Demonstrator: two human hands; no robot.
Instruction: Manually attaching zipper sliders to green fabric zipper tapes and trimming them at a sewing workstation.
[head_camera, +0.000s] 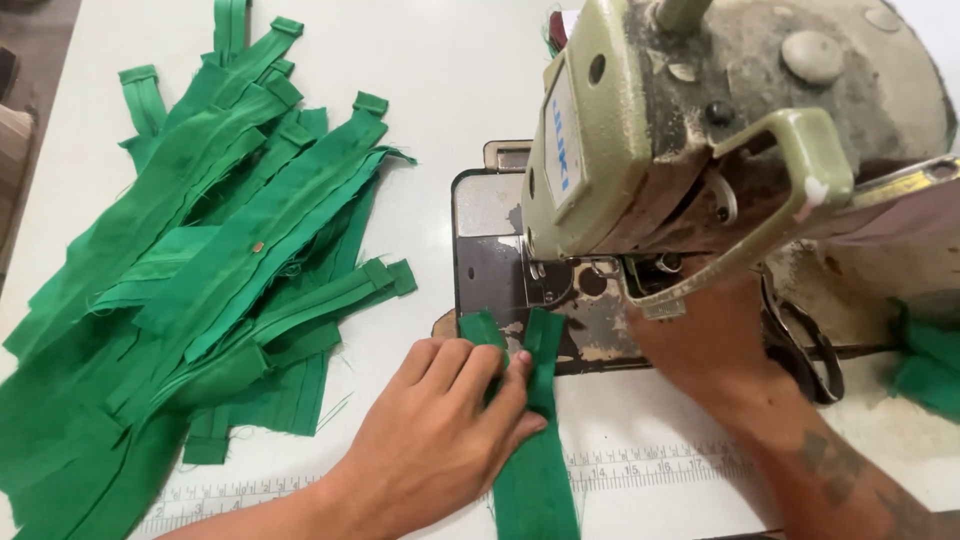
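I press my left hand (440, 425) with flat, spread fingers on the green strip (535, 440), its far end just before the presser foot (545, 283), while my right hand (705, 345), fingers hidden, waits under the sewing machine (700, 130); I judge the next push must go straight far, the strip pile (200, 280) leaving room left on the surface (450, 70).

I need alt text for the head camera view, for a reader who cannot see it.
A left hand presses a green fabric strip flat before an old sewing machine, the right hand beneath its head. Green strips pile at left on the white table.
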